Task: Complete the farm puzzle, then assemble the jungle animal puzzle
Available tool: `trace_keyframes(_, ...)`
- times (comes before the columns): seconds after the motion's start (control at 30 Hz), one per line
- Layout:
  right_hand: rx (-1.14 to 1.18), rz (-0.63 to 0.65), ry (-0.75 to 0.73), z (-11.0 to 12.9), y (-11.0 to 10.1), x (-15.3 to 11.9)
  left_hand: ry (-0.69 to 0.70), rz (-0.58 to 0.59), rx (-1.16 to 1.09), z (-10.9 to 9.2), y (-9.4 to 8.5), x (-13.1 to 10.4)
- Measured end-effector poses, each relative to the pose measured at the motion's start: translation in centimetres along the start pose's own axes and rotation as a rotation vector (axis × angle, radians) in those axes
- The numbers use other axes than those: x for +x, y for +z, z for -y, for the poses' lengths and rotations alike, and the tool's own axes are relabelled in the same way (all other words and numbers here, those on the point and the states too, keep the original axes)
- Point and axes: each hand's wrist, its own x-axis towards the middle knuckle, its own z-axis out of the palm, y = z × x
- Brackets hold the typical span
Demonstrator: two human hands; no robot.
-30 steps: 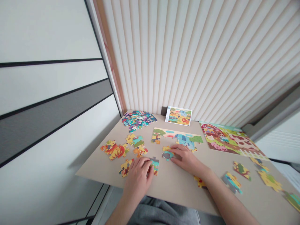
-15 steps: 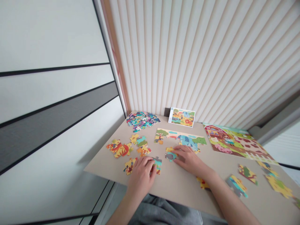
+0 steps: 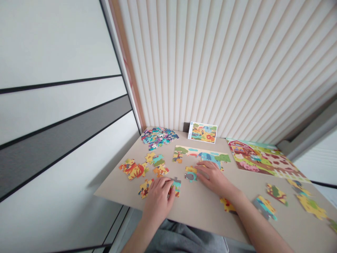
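My left hand [image 3: 160,194] rests at the table's near side, fingers curled down and thumb bent, gripping the left part of a teal and grey puzzle piece [image 3: 177,186]. A yellow puzzle piece [image 3: 144,188] lies just left of that hand. My right hand [image 3: 213,176] lies on the tabletop with thumb and fingers apart, its tips at the right edge of a yellow and grey animal puzzle piece [image 3: 190,174]. Behind it is a joined puzzle strip [image 3: 205,155] with a tree and a blue elephant; the hand covers a little of its lower edge.
A picture card [image 3: 202,132] leans at the back. Dark puzzle pieces [image 3: 159,137] are heaped back left, joined lion pieces [image 3: 133,169] lie left, and a farm puzzle [image 3: 263,158] lies right. Several loose pieces [image 3: 264,207] lie near my right forearm, on the beige table [image 3: 118,189].
My right hand's fingers have shifted slightly off the animal puzzle piece toward its right edge. My left hand stays in place. The view has tilted a little.
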Motion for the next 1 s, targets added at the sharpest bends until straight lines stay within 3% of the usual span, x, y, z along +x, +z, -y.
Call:
trace_keyframes(0.33, 0.054, -0.054, 0.018, -0.2, -0.3, 0.1, 0.021, 0.0, 0.038, 0.4, 0.3, 0.0)
trace_keyframes(0.5, 0.069, -0.15, 0.1, 0.8, -2.6, -1.4, 0.058, -0.035, 0.051, 1.1, 0.8, -0.2)
trace_keyframes(0.63, -0.016, -0.176, 0.12, 1.7, -4.9, -5.6, 0.113, -0.084, 0.065, 1.6, 1.0, -0.1)
trace_keyframes(0.73, -0.074, -0.222, 0.228, 0.5, -5.7, -10.6, 0.136, -0.091, 0.075, 1.9, 1.1, 0.0)
trace_keyframes(0.83, -0.111, -0.402, 0.417, -2.4, -6.3, -16.0, 0.156, -0.082, 0.091, 2.3, 1.3, 0.0)
trace_keyframes(0.9, -0.155, -0.604, 0.577, -4.6, -6.7, -19.0, 0.163, -0.078, 0.101, 2.5, 1.5, -0.1)
trace_keyframes(1.0, -0.196, -0.799, 0.856, -7.0, -7.2, -21.9, 0.179, -0.08, 0.108, 2.9, 1.8, -0.2)
